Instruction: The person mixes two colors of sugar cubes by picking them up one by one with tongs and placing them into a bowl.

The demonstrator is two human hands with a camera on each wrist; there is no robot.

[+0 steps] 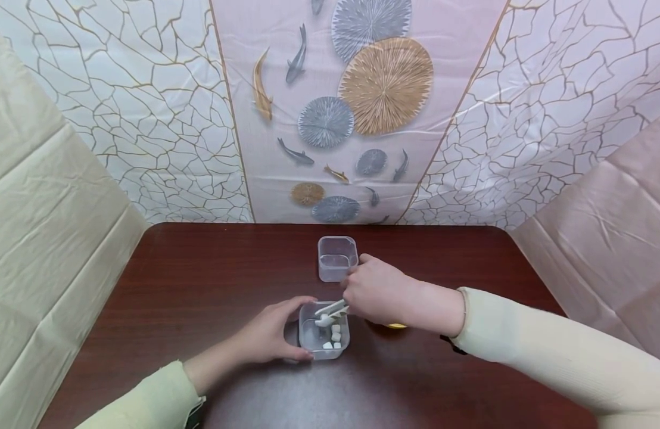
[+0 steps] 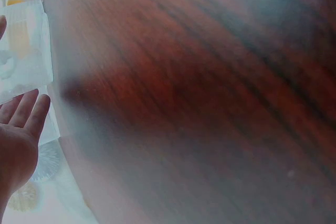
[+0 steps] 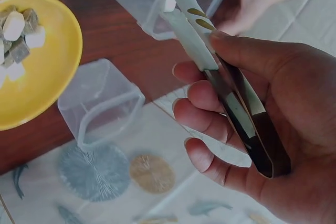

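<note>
A clear square plastic container (image 1: 323,354) stands on the table with several small white cubes (image 1: 336,333) inside. My left hand (image 1: 262,335) holds its left side, thumb at the near corner and fingers at the far one. Over this container, my right hand (image 1: 380,293) grips a pair of small tongs (image 3: 191,45); they have pale tips and look dark and shiny toward the palm. Between the tips sits one white cube (image 3: 169,4). In the left wrist view, only part of the left hand (image 2: 18,142) shows at the left edge.
Behind the near container stands a second clear container (image 1: 332,274). A yellow plate (image 3: 55,87) bears white and grey-brown cubes (image 3: 20,50); the right forearm mostly hides it in the head view. Patterned cloth (image 1: 287,202) hangs behind the dark wooden table (image 1: 212,268).
</note>
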